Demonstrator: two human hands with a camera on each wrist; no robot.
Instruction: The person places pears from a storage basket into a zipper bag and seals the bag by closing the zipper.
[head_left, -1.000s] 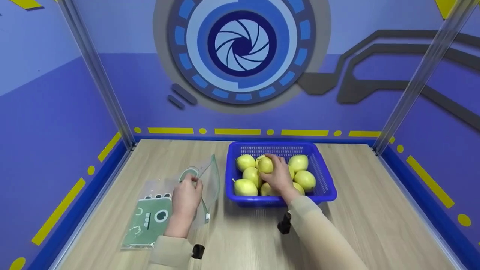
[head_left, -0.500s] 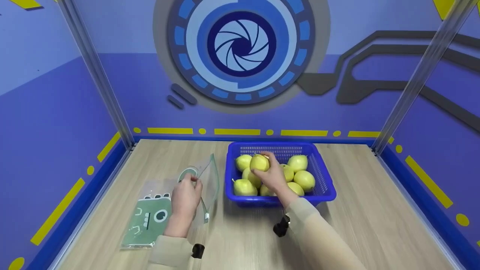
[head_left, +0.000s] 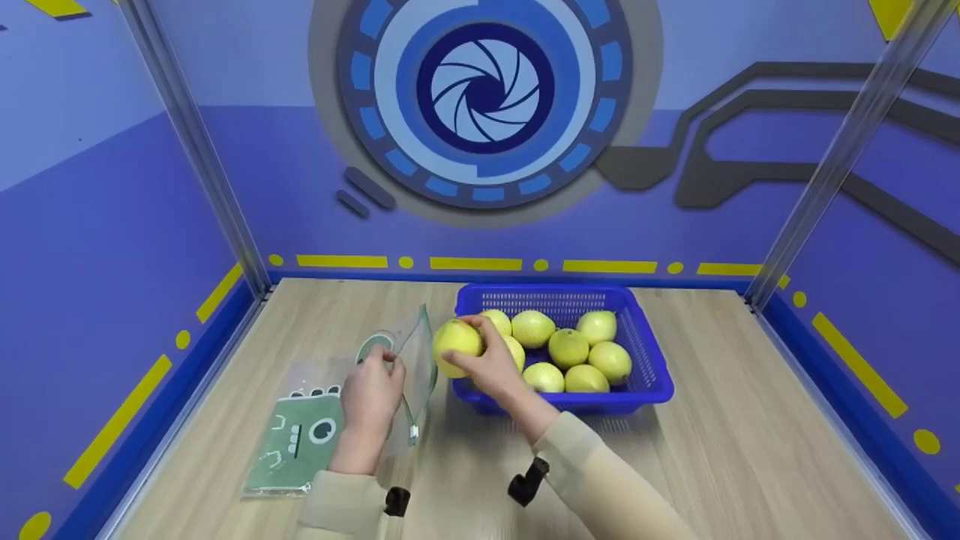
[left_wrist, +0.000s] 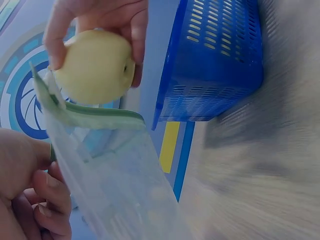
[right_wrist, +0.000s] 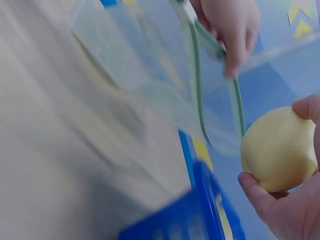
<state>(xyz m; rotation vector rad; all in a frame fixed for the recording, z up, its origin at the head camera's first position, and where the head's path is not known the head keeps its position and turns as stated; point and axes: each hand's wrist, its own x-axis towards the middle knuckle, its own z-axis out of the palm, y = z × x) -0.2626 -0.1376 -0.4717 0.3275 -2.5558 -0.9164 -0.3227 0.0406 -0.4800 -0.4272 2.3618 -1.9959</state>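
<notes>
My left hand (head_left: 373, 394) pinches the upper edge of a clear zip bag (left_wrist: 120, 180) with a green seal strip, holding it upright with its mouth spread. In my right hand (head_left: 495, 369) is a pale yellow pear (head_left: 454, 346), gripped between thumb and fingers. It is beside the bag's mouth, at the basket's left rim; in the left wrist view the pear (left_wrist: 95, 67) appears right at the green strip. Several more pears (head_left: 568, 348) lie in the blue perforated basket (head_left: 654, 379).
A flat plastic bag (head_left: 289, 450) printed with a green one-eyed monster lies on the wooden table (head_left: 750, 450), left of my left hand. Blue printed panels (head_left: 247, 172) stand behind and at both sides. The basket stands near the table's back edge.
My right hand has lifted the pear out of the basket and carried it left to the bag's mouth. My left hand keeps its place on the bag.
</notes>
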